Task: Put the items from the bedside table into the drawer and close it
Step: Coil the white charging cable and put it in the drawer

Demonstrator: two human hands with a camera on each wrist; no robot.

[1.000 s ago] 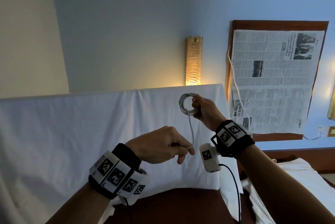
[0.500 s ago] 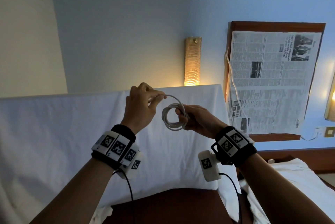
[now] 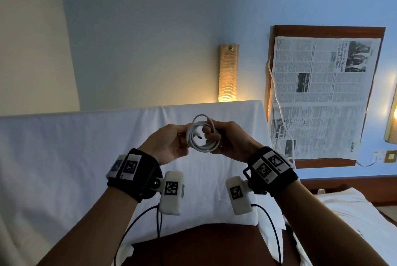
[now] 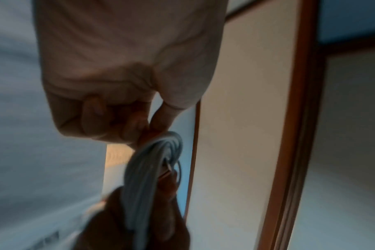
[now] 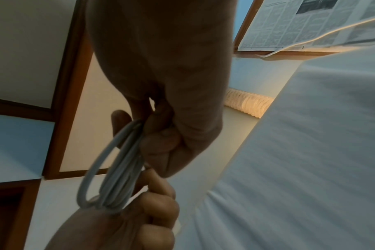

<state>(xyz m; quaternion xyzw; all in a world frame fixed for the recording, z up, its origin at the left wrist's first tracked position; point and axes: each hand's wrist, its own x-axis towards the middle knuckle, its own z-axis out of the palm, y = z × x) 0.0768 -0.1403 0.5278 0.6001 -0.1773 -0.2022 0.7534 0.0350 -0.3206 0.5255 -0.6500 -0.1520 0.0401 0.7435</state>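
A white charging cable (image 3: pixel 200 136) is wound into a small round coil, held up between both hands in front of the white bed sheet. My left hand (image 3: pixel 171 143) pinches the coil's left side; in the left wrist view its fingers (image 4: pixel 135 125) curl onto the cable (image 4: pixel 143 169). My right hand (image 3: pixel 227 138) grips the coil's right side, thumb across the loops. A plug end (image 3: pixel 198 136) pokes into the coil's middle. In the right wrist view the cable (image 5: pixel 116 169) runs from my right hand (image 5: pixel 161 135) to the left hand (image 5: pixel 126 223) below. No drawer shows.
A white-sheeted bed (image 3: pixel 75 169) fills the view behind the hands. A dark wooden surface (image 3: pixel 204 244) lies at the bottom. A lit wall lamp (image 3: pixel 228 72) stands ahead, and a newspaper (image 3: pixel 322 98) covers a wooden-framed panel at the right, with a white cord (image 3: pixel 279 104) hanging along it.
The loose tail of the cable has been wound into the coil. My left hand came from below up to the coil's left side, and both hands now hold it lower and centred.
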